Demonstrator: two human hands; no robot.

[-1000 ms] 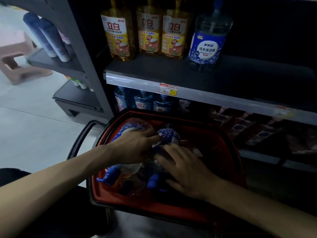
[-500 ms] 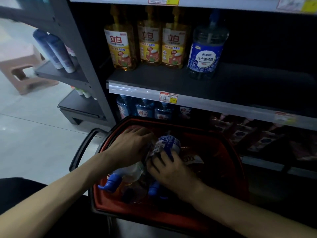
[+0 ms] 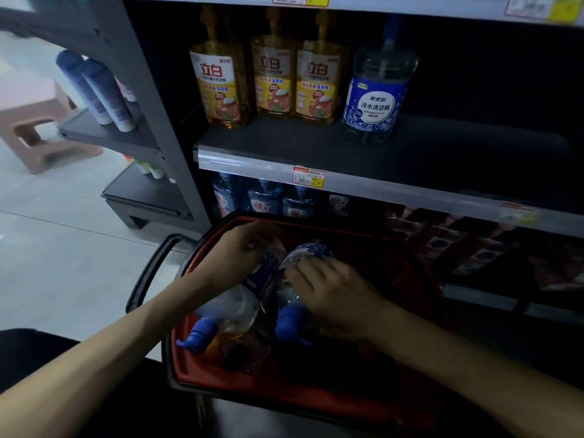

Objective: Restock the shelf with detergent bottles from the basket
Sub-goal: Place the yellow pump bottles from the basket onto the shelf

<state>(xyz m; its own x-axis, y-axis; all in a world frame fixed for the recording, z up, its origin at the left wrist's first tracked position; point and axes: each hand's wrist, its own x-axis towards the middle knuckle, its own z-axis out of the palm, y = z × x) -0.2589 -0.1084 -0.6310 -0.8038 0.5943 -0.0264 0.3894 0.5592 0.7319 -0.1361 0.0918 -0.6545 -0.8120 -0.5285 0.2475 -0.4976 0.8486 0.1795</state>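
Your left hand (image 3: 243, 257) curls its fingers over the left detergent bottle (image 3: 232, 306), and your right hand (image 3: 331, 292) grips the right detergent bottle (image 3: 305, 252). Both bottles lie side by side in the red basket (image 3: 284, 395), below the shelf (image 3: 442, 159).

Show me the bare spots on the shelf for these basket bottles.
Widest: shelf board right of the blue-label detergent bottle, bare as far as visible. Also the strip before the three yellow bottles. Crowded: the red basket, where left hand and right hand hold clear bottles.
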